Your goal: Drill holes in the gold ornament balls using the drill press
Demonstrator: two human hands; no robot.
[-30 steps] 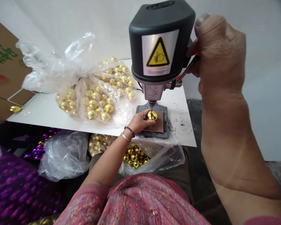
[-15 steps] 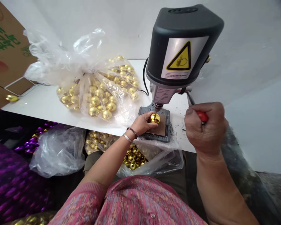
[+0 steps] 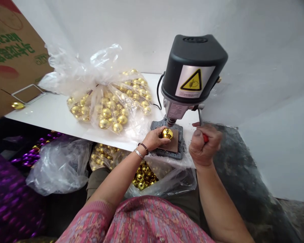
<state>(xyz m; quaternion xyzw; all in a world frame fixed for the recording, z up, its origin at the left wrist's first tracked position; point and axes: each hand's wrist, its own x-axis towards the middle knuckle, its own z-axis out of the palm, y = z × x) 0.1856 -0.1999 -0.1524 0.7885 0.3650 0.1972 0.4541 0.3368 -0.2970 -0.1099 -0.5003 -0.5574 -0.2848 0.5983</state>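
Note:
Under the chuck of a small black drill press [image 3: 195, 55], my left hand [image 3: 154, 139] pinches a shiny gold ball [image 3: 167, 133] between thumb and fingers. The ball sits over a brown board [image 3: 171, 145] on the press's grey base [image 3: 177, 155]. The drill bit comes down to the top of the ball; whether it has gone in, I cannot tell. On the right, my right hand [image 3: 204, 145] is closed around the red-knobbed feed lever [image 3: 200, 116] of the press, and most of the red knob is hidden in the fist.
A tied clear bag of gold balls [image 3: 108, 113] lies on the white table [image 3: 48, 118]. A cardboard box [image 3: 15, 50] stands at the left, with a loose gold ball [image 3: 17, 106] by it. Below the table edge are an open bag of gold balls [image 3: 142, 177] and purple ones [image 3: 32, 153].
My right hand has pulled the lever down and toward the press. The left hand still holds the gold ball under the chuck. The camera view has shifted a little.

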